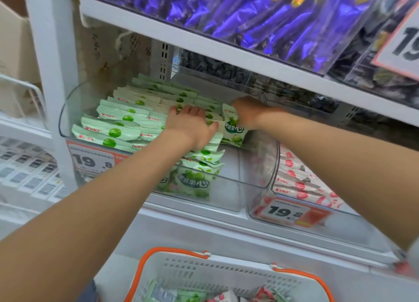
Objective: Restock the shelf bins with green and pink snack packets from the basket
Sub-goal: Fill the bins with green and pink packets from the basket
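Note:
A clear shelf bin (pixel 249 177) holds rows of green snack packets (pixel 118 125) stacked on edge. My left hand (pixel 192 125) lies flat on the packets in the middle of the bin, fingers straight. Just to its right, my right hand (pixel 247 113) grips an upright green packet (pixel 234 129) at its top. More green packets (pixel 192 179) lean against the bin's front wall. A second clear bin (pixel 292 220) to the right holds pink packets (pixel 301 184). The white basket with orange handles (pixel 226 272) sits below, with green and pink packets (pixel 217 296) inside.
The shelf above (pixel 226 50) carries purple packets (pixel 283 18) and overhangs both hands closely. Price tags reading 19.8 (pixel 93 161) hang on the bin fronts. A white shelf post (pixel 52 75) stands at the left, with cardboard boxes (pixel 13 41) behind it.

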`<state>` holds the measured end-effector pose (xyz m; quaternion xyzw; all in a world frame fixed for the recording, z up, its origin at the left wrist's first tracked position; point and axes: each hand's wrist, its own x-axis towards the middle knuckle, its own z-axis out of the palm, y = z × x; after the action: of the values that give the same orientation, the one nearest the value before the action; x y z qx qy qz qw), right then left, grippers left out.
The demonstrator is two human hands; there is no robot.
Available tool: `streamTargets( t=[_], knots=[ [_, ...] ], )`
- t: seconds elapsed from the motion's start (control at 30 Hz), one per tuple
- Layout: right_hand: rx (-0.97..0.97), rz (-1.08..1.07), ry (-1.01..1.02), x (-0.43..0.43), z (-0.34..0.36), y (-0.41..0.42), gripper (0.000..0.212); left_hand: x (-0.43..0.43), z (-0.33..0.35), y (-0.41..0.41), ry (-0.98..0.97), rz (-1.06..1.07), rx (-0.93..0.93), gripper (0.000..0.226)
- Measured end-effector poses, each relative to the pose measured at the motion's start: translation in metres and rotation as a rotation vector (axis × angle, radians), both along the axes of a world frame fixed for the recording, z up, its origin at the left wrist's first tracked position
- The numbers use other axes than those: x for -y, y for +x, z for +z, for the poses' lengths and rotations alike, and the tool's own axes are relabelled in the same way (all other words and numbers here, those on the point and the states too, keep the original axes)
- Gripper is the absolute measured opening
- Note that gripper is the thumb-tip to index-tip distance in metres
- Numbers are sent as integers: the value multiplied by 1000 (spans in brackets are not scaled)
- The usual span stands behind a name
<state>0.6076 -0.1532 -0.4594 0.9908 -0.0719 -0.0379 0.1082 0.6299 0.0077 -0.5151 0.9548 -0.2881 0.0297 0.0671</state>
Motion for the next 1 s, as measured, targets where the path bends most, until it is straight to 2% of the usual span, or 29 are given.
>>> streamTargets(
  t=[0.27, 0.43, 0.77, 0.87, 1.0],
  knots=[
    [-2, 27, -153, -2, -5, -2, 43, 0, 0, 0, 7, -2, 8, 69],
    [-8, -25, -81, -4, -8, -2, 25, 0, 1, -1, 14, 0, 4, 69],
    [-26, -124, 72, -10, -6, -2, 19, 0, 3, -3, 25, -1, -4, 69],
    [11, -170, 121, -11, -6, -1, 14, 0, 3, -2, 19, -3, -1, 68],
    [169, -232, 202, -11, -5, 0, 12, 1, 1, -1, 1, -17, 10, 67]
  ],
)
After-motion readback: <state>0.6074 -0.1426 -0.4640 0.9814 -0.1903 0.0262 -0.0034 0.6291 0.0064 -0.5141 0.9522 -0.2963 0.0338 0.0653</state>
